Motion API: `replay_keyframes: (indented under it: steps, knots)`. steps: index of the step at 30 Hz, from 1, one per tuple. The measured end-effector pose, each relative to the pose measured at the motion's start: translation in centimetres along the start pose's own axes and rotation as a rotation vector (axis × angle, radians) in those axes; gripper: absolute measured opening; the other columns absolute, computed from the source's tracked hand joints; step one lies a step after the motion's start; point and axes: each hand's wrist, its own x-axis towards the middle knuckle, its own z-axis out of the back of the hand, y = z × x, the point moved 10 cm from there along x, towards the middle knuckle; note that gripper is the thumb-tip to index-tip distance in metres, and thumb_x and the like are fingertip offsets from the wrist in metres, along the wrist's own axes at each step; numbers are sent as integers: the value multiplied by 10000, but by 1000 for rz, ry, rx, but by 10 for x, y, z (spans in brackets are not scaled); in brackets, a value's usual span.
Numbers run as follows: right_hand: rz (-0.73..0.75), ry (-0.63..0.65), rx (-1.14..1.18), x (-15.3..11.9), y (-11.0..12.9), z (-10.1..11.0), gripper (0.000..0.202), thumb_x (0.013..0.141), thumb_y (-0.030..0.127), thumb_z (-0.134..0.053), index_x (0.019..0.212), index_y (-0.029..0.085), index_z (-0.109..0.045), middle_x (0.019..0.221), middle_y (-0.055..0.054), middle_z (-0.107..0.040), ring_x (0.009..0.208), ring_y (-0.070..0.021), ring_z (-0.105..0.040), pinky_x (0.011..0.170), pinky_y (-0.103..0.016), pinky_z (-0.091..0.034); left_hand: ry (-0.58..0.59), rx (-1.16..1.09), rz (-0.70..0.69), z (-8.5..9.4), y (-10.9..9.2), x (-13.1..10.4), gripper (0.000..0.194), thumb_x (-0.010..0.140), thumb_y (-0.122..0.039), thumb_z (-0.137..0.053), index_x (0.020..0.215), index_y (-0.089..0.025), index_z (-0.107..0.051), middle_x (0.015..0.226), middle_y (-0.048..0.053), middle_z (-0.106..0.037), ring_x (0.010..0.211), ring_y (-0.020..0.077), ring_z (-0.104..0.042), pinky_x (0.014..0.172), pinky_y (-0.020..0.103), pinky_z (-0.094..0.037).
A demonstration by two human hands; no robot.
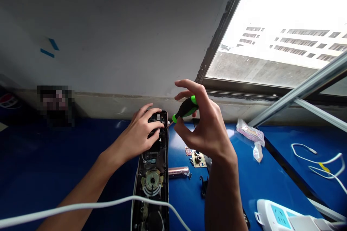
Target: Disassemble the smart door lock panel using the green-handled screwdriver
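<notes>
A long black opened casing [165,151] with circuit parts inside lies lengthwise in front of me. My left hand [139,131] rests over its far end, fingers spread and touching the parts there. In my right hand [207,126] is a screwdriver [185,109] with a black and green handle, pinched between thumb and fingers. Its shaft slants down left to the casing's right edge, close to my left fingertips; whether the tip touches a screw cannot be made out. A round metal speaker-like part [152,180] sits in the casing's middle.
On the blue table [108,187] to the casing's right lie a copper-coloured cylinder [179,172], a small circuit board [199,158] and black parts. A white cable [108,205] crosses the foreground. Further right are a power strip [279,216], a plastic packet [251,132] and a metal frame.
</notes>
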Motion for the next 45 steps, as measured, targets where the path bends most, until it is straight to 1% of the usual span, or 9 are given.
replay_keyframes:
  steps: [4, 8, 20, 24, 28, 32, 35, 40, 45]
  knots:
    - [-45, -60, -55, -1, -6, 8, 506, 896, 140, -647, 1375, 280, -565, 1032, -5, -705, 825, -146, -658, 774, -305, -575, 5, 1, 3, 0, 0, 1, 266, 996, -249, -551, 1096, -241, -797, 1520, 99, -524, 1549, 381, -292, 1225, 602, -410]
    - [-25, -6, 15, 0, -2, 2, 607, 860, 114, -648, 1428, 279, -511, 1165, -24, -692, 780, -131, -638, 748, -303, -580, -3, 1, -8, 0, -1, 0, 260, 997, -245, -549, 1072, -231, -797, 1518, 100, -527, 1548, 377, -294, 1234, 603, -396]
    - [-7, -204, 24, -3, 5, 30, 250, 940, 146, -634, 1166, 253, -641, 929, 12, -686, 686, -115, -592, 680, -310, -589, -79, 12, -12, 2, -10, 1, 185, 994, -320, -635, 1056, -231, -786, 1490, 90, -566, 1534, 397, -307, 1206, 656, -387]
    - [-27, -209, 27, -5, 8, 46, 234, 931, 151, -650, 1143, 249, -640, 932, -10, -701, 760, -151, -650, 669, -327, -587, -149, 23, -53, 8, -18, 2, 192, 1026, -258, -601, 1005, -194, -780, 1425, 103, -605, 1515, 363, -329, 1197, 588, -424]
    - [-118, -156, -69, -12, -13, 58, 275, 913, 165, -665, 1178, 238, -656, 897, -6, -695, 710, -137, -637, 666, -303, -553, -109, -17, -77, 8, -34, 10, 191, 1033, -236, -583, 1050, -192, -768, 1228, 104, -670, 1293, 300, -550, 1049, 461, -539]
    - [-320, 166, -133, -26, -58, 40, 242, 874, 198, -678, 1107, 260, -678, 738, 40, -639, 593, -109, -557, 581, -264, -461, 193, -77, -82, -30, -56, 29, 216, 1031, -167, -542, 1038, -210, -754, 1095, 65, -699, 929, 200, -688, 794, 324, -551]
    - [-477, 314, -72, -42, -89, 34, 227, 840, 202, -684, 1059, 261, -670, 660, 55, -617, 568, -111, -552, 542, -238, -435, 391, 31, -121, -66, -73, 41, 221, 955, -70, -567, 872, -197, -727, 925, 56, -701, 821, 212, -690, 682, 314, -480]
    - [-588, 305, -15, -57, -109, 47, 228, 829, 223, -682, 1055, 253, -667, 672, 42, -654, 580, -132, -620, 515, -228, -449, 525, 156, -184, -110, -92, 47, 221, 868, -20, -585, 770, -197, -674, 845, 71, -700, 772, 251, -677, 616, 337, -411]
    - [-600, 267, -13, -62, -115, 57, 222, 833, 227, -692, 1054, 241, -681, 676, 31, -666, 573, -138, -636, 504, -233, -458, 581, 141, -244, -129, -104, 39, 222, 864, -36, -615, 743, -212, -671, 863, 58, -732, 780, 251, -685, 621, 334, -429]
